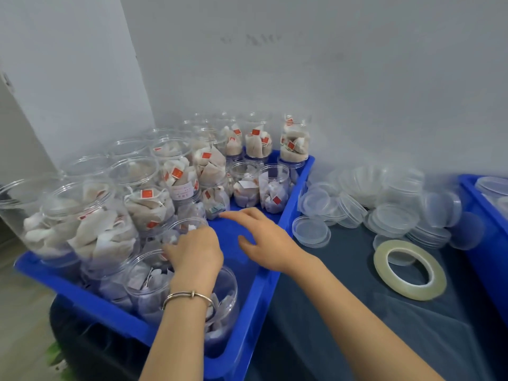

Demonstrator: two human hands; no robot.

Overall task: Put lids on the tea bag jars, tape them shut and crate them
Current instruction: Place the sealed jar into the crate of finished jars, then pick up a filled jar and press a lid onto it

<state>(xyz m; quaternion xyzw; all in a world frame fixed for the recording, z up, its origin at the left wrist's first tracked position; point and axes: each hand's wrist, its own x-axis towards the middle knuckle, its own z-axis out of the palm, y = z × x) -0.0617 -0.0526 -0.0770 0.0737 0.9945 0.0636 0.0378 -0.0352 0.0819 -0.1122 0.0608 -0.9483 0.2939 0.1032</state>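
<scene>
Several clear, lidless jars of tea bags [148,204] stand stacked in a blue crate [264,287] on the left. My left hand [196,254] reaches into the front of the crate, and its curled fingers grip the rim of a small jar [187,225] among the front ones. Above the crate's bare blue floor hovers my right hand [264,237], its fingers spread, relaxed and holding nothing. A heap of clear plastic lids [384,204] lies on the dark cloth to the right. A roll of clear tape [409,273] lies flat in front of the lids.
A second blue crate [483,224] holding more lids stands at the far right edge. A grey wall closes off the back, and a white panel rises at the left. Dark cloth [343,312] covers the table in front of the tape.
</scene>
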